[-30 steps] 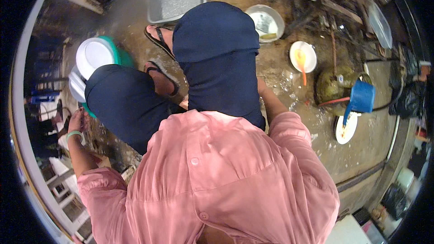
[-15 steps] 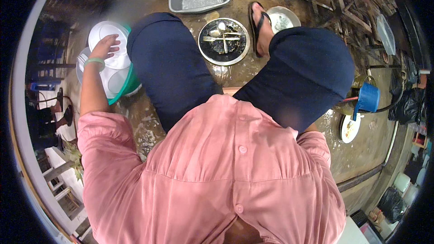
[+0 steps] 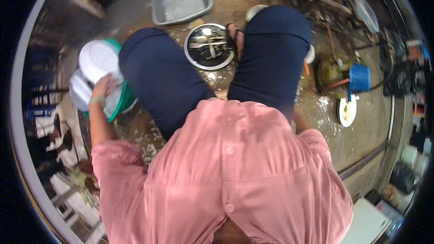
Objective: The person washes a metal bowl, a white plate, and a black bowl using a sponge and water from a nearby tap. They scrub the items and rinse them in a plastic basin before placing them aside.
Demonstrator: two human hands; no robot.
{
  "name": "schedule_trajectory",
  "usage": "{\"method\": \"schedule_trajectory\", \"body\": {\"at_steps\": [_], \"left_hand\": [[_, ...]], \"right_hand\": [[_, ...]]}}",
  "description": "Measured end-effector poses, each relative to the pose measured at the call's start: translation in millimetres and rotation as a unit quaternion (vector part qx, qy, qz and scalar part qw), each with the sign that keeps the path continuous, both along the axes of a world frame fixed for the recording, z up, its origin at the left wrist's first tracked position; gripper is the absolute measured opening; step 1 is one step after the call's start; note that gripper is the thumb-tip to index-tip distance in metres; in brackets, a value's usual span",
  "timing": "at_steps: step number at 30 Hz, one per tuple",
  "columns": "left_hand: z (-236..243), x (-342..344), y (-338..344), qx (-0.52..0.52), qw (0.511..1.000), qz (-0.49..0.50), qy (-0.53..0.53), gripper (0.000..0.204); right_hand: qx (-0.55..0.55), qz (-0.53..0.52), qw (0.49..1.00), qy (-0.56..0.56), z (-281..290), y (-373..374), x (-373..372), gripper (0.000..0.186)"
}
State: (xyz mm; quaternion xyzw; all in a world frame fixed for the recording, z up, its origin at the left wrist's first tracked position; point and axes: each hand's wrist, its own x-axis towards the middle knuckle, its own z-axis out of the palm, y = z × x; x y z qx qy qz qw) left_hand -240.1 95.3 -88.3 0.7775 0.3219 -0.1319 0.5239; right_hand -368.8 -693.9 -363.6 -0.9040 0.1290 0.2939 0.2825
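Observation:
At the left, my left hand (image 3: 105,86) is over a green basin (image 3: 129,98) of white dishes. Its fingers look stretched out, though motion blurs them, and they lie by the lower edge of a round white plate (image 3: 97,58). More white dishes (image 3: 80,91) lean in the basin's left side. Only my right forearm (image 3: 298,119) shows, below my right knee; the leg hides that hand. Between my feet, on the wet floor, a round dark tray with a pale rim (image 3: 209,64) carries a fork (image 3: 201,44) and other crossed cutlery.
A grey rectangular pan (image 3: 181,0) lies beyond the round tray. To the right are a blue dipper (image 3: 360,77) and a white plate with food scraps (image 3: 346,112). Black bags (image 3: 400,79) stand at the far right. My right leg partly covers a pale bowl (image 3: 256,12).
My left hand has moved down from the middle of the white plate toward the basin's near part. My right knee has swung inward, covering more of the pale bowl. The view has shifted.

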Motion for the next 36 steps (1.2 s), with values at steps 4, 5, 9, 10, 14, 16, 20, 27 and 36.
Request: {"method": "schedule_trajectory", "body": {"at_steps": [4,5,9,10,14,16,20,27,36], "left_hand": [[-30,-41,58,-0.040,0.998,0.021,0.047,0.044],[-30,-39,46,-0.003,0.996,0.042,0.080,0.043],[-34,-28,38,0.011,0.990,0.036,0.133,0.038],[-36,-25,38,0.020,0.988,0.040,0.146,0.038],[-42,-12,49,0.093,0.976,0.023,0.195,0.033],[-20,-17,44,0.134,0.962,0.026,0.236,0.034],[38,-28,43,0.194,0.935,0.077,0.287,0.039],[122,1,86,0.226,0.934,0.170,0.220,0.038],[263,46,73,0.337,0.889,0.201,0.237,0.042]], "right_hand": [[-0.063,0.035,0.997,-0.019,43,59,63,0.040],[-0.060,0.011,0.996,-0.065,48,63,64,0.037],[-0.061,-0.074,0.991,-0.091,75,67,48,0.029],[-0.068,-0.094,0.988,-0.103,72,62,46,0.028],[0.065,-0.487,0.862,-0.123,-22,-40,-4,0.021],[0.206,-0.627,0.725,-0.194,-17,-71,-14,0.016],[0.291,-0.819,0.430,-0.245,29,-140,-1,0.016],[0.380,-0.815,0.333,-0.284,-58,-313,-40,0.045],[0.334,-0.858,0.308,-0.238,-74,-337,-29,0.036]]}}
